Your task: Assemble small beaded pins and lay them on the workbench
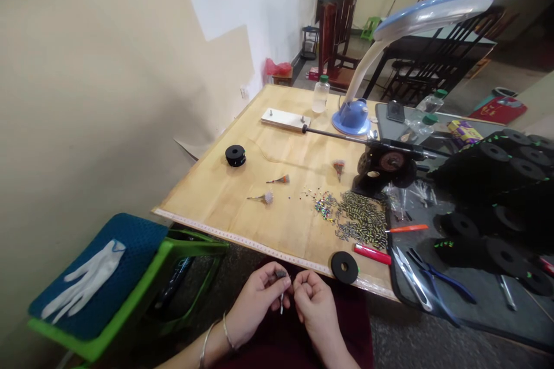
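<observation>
My left hand [257, 300] and my right hand [315, 300] are close together over my lap, below the front edge of the wooden table [242, 196]. Between their fingertips they pinch a small tufted piece with a pale stem [281, 294]; its top is dark and fuzzy. Both hands have their fingers curled around it. Two similar small tufted pieces [265, 198] [279, 179] lie on the table ahead, with a third reddish one [339, 167] further right.
A heap of small metallic beads [361, 222] lies at the table's right. Nearby are a red lighter [372, 253], a black disc [344, 267], scissors and pliers [426, 279], black spools [497, 202], a vise [383, 167], a blue lamp [352, 115], and a stool with a white glove [89, 279].
</observation>
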